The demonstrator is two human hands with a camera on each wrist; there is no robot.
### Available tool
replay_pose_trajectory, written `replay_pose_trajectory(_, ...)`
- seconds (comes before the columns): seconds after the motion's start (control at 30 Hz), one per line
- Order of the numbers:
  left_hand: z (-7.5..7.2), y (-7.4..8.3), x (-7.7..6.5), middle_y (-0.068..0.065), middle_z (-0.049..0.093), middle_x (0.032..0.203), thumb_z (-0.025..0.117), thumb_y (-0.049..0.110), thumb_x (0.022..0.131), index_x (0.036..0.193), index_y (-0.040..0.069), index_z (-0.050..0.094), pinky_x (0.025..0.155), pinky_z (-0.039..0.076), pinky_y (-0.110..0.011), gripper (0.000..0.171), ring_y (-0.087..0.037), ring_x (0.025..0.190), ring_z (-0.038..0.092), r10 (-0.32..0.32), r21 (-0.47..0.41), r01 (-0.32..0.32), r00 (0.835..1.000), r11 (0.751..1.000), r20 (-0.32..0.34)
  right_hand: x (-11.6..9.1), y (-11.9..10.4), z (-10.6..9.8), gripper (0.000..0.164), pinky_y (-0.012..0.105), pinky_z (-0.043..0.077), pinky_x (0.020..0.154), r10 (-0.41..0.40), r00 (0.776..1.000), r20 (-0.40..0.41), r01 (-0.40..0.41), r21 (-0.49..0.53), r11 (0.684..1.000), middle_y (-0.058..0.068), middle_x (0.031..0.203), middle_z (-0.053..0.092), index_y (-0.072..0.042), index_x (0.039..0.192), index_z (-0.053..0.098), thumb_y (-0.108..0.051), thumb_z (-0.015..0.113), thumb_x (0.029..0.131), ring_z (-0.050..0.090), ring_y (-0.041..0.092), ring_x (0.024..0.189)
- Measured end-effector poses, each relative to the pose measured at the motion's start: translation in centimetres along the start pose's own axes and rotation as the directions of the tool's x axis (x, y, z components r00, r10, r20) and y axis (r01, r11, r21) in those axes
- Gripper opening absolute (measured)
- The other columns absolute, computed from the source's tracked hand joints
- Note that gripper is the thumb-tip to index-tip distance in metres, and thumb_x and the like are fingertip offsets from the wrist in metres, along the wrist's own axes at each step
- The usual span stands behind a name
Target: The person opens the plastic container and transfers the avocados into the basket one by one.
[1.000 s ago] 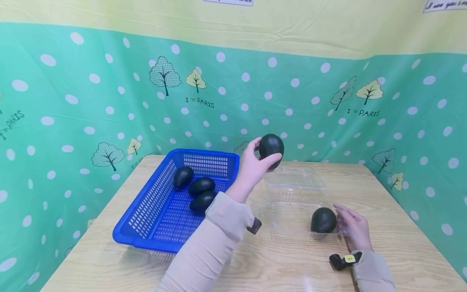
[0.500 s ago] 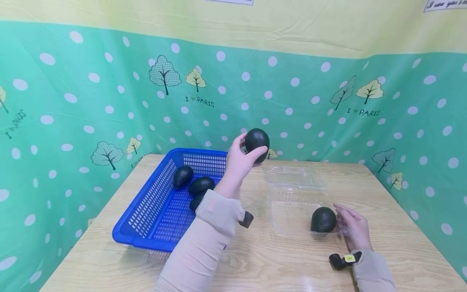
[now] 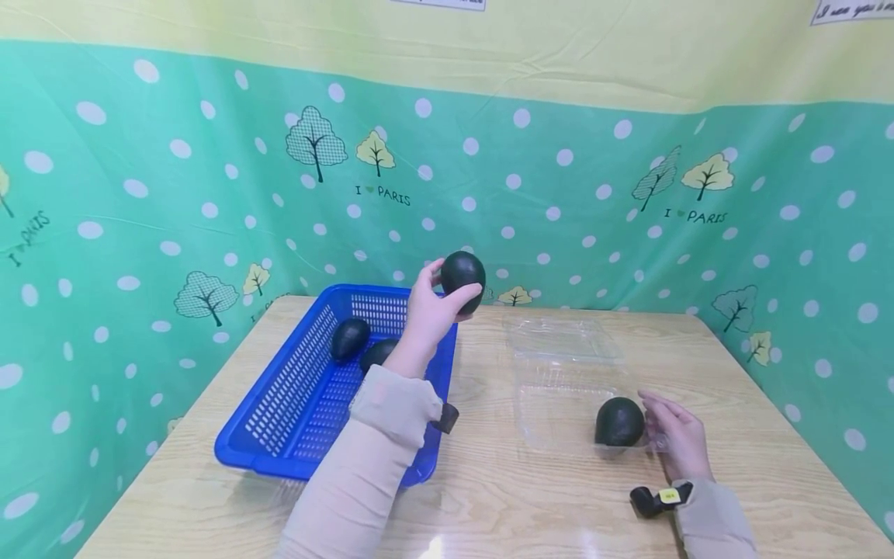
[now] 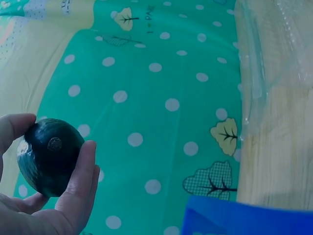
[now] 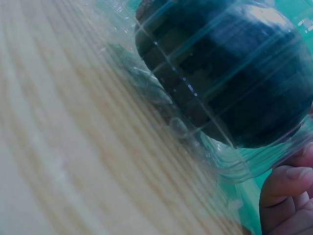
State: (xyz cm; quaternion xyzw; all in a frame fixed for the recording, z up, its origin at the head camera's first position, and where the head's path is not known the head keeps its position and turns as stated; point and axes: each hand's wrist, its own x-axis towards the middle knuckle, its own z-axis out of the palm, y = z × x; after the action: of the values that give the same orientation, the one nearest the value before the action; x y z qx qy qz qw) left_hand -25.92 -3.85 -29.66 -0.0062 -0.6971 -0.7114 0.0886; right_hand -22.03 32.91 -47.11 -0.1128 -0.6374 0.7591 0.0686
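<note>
My left hand (image 3: 427, 314) holds a dark avocado (image 3: 463, 276) up in the air near the blue basket's far right corner. In the left wrist view, thumb and fingers grip this avocado (image 4: 51, 159) from both sides, its round stem scar showing. A clear plastic clamshell box (image 3: 552, 419) lies with its lid folded back on the table. One avocado (image 3: 619, 421) sits in its near right corner. My right hand (image 3: 679, 436) is at the box's right side; in the right wrist view, its curled fingers (image 5: 286, 188) pinch the rim beside that avocado (image 5: 230, 73).
The blue plastic basket (image 3: 282, 404) stands at the left of the wooden table (image 3: 517, 505). Two avocados, one (image 3: 351, 339) whole in view, show inside; the left arm covers part of the basket. A green dotted cloth (image 3: 587, 194) hangs close behind the table.
My left hand has moved left with the avocado, from beside the box's lid to over the basket's right edge. The right hand, the box and its avocado have stayed put.
</note>
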Motion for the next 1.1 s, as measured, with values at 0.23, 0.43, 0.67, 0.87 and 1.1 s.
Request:
replay_pose_trajectory(0.23,-1.4,-0.8,0.5,-0.016,0.035,0.151,0.076,0.019,0.084,0.154,0.021,0.031,0.079,0.060,-0.041,0.083,-0.040,0.123,0.056,0.001,0.039,0.000,1.000,0.999,-0.027,0.0,0.0,0.0,0.017,0.017,0.039,0.045,-0.002,1.000,-0.003,0.002,0.006,1.000,-0.013,0.067,0.056,-0.032,0.092,0.078,-0.021,0.066,0.096,0.048,0.002,0.059)
replay_pose_trajectory(0.43,-2.3,-1.2,0.8,-0.017,0.031,0.152,0.074,0.019,0.086,0.155,0.019,0.028,0.082,0.060,-0.041,0.083,-0.041,0.123,0.056,-0.010,0.069,0.012,0.999,0.998,-0.031,0.0,0.0,0.0,0.017,0.016,0.039,0.045,-0.017,1.000,-0.001,0.017,-0.005,1.000,-0.014,0.068,0.056,-0.032,0.093,0.078,-0.022,0.065,0.096,0.047,0.001,0.058)
replay_pose_trajectory(0.67,-3.3,-2.0,1.3,-0.018,0.027,0.154,0.074,0.023,0.086,0.155,0.017,0.028,0.088,0.058,-0.047,0.083,-0.039,0.131,0.047,-0.021,0.168,0.029,0.999,0.985,-0.047,-0.1,-0.1,-0.1,0.017,0.016,0.040,0.044,-0.019,1.000,0.000,0.019,-0.003,1.000,-0.014,0.067,0.056,-0.032,0.092,0.078,-0.022,0.065,0.096,0.047,0.000,0.057)
replay_pose_trajectory(0.87,-4.1,-2.8,1.9,-0.018,0.028,0.156,0.073,0.034,0.085,0.154,0.017,0.030,0.109,0.041,-0.055,0.084,-0.036,0.137,0.038,-0.010,0.355,0.031,0.998,0.934,-0.062,-0.2,-0.1,0.0,0.016,0.017,0.041,0.045,-0.020,1.000,-0.001,0.020,-0.001,1.000,-0.014,0.067,0.057,-0.031,0.094,0.078,-0.023,0.066,0.096,0.048,0.001,0.058)
replay_pose_trajectory(1.1,-5.1,-3.7,2.5,-0.019,0.033,0.156,0.070,0.041,0.087,0.154,0.014,0.029,0.112,0.035,-0.058,0.083,-0.036,0.140,0.036,-0.006,0.516,0.024,0.999,0.857,-0.037,-0.3,-0.1,0.1,0.016,0.016,0.040,0.045,-0.017,1.000,0.004,0.017,0.004,1.000,-0.014,0.068,0.057,-0.031,0.094,0.078,-0.022,0.065,0.096,0.048,0.000,0.058)
